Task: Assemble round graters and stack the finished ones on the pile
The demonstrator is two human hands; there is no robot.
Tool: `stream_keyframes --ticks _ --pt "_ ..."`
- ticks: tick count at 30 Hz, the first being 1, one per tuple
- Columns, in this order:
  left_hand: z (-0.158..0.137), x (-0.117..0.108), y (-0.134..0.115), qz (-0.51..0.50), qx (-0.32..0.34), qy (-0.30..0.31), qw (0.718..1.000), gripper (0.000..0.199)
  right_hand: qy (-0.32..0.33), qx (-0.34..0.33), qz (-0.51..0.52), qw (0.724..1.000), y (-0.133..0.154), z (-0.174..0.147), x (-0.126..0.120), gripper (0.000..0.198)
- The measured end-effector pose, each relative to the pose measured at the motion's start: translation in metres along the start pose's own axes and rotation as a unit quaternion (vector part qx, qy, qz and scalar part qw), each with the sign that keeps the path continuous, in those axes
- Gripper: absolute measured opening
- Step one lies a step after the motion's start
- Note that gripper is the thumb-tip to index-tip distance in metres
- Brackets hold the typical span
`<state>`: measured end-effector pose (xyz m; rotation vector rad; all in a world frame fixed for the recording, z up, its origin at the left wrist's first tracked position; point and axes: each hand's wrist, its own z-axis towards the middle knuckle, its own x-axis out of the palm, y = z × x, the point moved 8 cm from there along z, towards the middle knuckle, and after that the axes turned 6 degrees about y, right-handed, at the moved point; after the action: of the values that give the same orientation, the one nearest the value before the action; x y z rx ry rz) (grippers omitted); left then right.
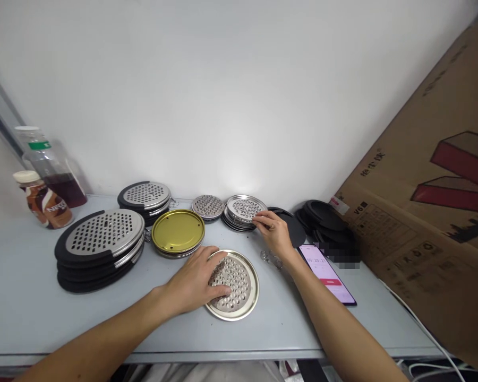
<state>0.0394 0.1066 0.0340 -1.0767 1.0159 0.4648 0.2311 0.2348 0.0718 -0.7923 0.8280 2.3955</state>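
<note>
My left hand (201, 284) grips a round metal grater plate (237, 284) in front of me, its thumb over the holes and its fingers at the far left edge. Under the perforated part shows a wider silver rimmed disc (250, 306), lying flat on the table. My right hand (274, 228) reaches to a stack of round metal plates near the wall. Its thumb and fingertips pinch the right edge of the topmost silver perforated plate (245, 207). Small shiny metal clasps (270, 258) lie on the table below my right hand.
Black-rimmed grater stacks (103, 233) stand left, beside gold discs (178, 231). A small grater stack (207, 205) sits at the back. Black lids (326, 220), a phone (329, 276) with a timer and a big carton (422, 239) are right. Bottles (43, 204) stand far left.
</note>
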Motion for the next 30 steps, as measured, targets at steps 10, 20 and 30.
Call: stream_keyframes --ticks 10,20,30 --pt "0.0 -0.001 -0.002 -0.003 -0.001 0.004 1.0 0.069 -0.131 -0.021 0.042 0.99 0.033 -0.004 -0.048 0.011" --pt "-0.009 -0.002 0.009 -0.105 -0.006 0.103 0.989 0.133 0.014 0.327 0.513 0.793 -0.011 -0.025 -0.047 0.024" --pt "-0.007 -0.026 0.002 -0.125 -0.011 0.051 0.991 0.134 0.218 0.43 0.582 0.655 0.016 -0.058 0.039 0.026"
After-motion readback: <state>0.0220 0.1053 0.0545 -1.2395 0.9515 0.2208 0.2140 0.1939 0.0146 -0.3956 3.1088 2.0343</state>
